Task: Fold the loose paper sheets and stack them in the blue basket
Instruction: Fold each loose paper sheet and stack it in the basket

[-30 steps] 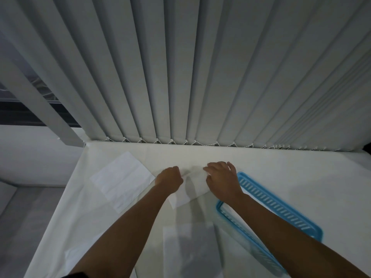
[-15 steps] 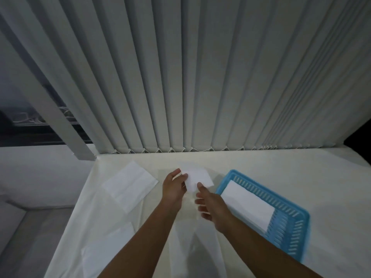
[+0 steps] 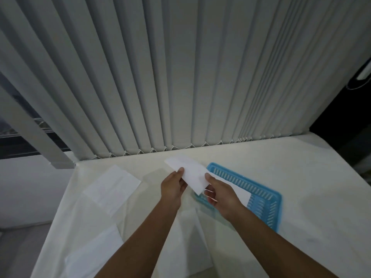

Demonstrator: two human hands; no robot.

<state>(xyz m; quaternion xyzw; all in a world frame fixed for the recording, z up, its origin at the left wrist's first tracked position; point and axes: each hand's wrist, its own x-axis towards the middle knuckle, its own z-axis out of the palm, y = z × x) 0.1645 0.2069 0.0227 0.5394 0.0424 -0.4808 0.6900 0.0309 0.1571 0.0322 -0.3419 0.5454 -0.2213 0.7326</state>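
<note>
Lifted since before, folded sheet (image 3: 190,174) sits pinched between left hand (image 3: 173,186) and right hand (image 3: 218,190).

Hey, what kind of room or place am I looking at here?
Probably a home or office room by a window: vertical blinds hang behind a table under a white cloth, where both hands hold a folded paper sheet beside a blue basket.

Folded white paper sheet (image 3: 190,173) held above the slotted blue plastic basket (image 3: 267,197) (one white sheet inside); flat white loose sheets (image 3: 112,185) lie left
</note>
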